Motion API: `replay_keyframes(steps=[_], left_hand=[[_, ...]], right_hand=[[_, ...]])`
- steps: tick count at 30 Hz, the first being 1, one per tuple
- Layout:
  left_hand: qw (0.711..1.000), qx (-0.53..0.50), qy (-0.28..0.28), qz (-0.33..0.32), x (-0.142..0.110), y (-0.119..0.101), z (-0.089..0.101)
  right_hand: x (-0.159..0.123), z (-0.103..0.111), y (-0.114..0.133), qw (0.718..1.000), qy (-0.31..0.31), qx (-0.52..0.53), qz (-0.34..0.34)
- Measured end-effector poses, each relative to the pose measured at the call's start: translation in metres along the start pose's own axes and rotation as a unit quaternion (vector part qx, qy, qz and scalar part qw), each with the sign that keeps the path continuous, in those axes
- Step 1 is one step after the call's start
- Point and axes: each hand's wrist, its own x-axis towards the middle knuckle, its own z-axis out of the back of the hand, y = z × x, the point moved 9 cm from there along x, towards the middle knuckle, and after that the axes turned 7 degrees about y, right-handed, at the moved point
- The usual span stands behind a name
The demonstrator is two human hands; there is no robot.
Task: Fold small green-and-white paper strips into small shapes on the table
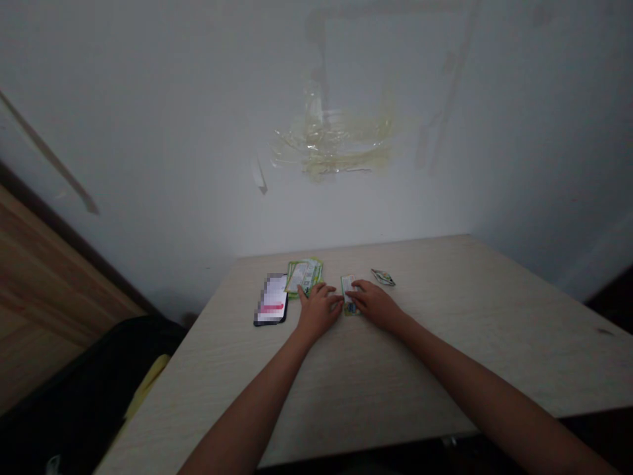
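A small printed card point(349, 282) with a pale upper part and a coloured lower part lies flat on the table. My right hand point(374, 303) is over its right side, with slightly bent, separated fingers resting on it. From the left, my left hand point(320, 310) reaches the card's edge with spread fingers. Just beyond that hand is a loose pile of green-edged cards point(302, 276), partly covered by its fingertips in this view. A small shiny crumpled packet or bent card point(384, 277) sits beyond my right hand.
Left of the pile lies a phone point(271, 302) with a lit, blurred screen. The pale wooden table point(445, 290) meets a white wall point(208, 132) marked with old tape point(336, 142). A dark bag or cloth point(99, 376) is beside the table's left edge.
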Motion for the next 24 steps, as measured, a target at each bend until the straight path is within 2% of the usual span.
replay_keyframes(steps=[7, 11, 19, 24], left_hand=[[0.997, 0.015, 0.039, -0.058, 0.004, -0.006, -0.005], [0.996, 0.018, 0.067, -0.057, 0.010, -0.003, -0.010], [0.997, 0.001, 0.054, -0.053, 0.014, -0.001, -0.005], [0.998, -0.004, 0.044, -0.053, 0.014, -0.001, -0.005]], right_hand=[[0.001, -0.001, -0.001, 1.000, 0.007, 0.013, -0.003], [-0.001, 0.000, -0.007, 0.999, -0.005, 0.052, -0.016], [-0.004, 0.008, -0.022, 0.991, -0.066, 0.103, -0.050], [-0.004, 0.011, -0.024, 0.994, -0.057, 0.078, -0.059]])
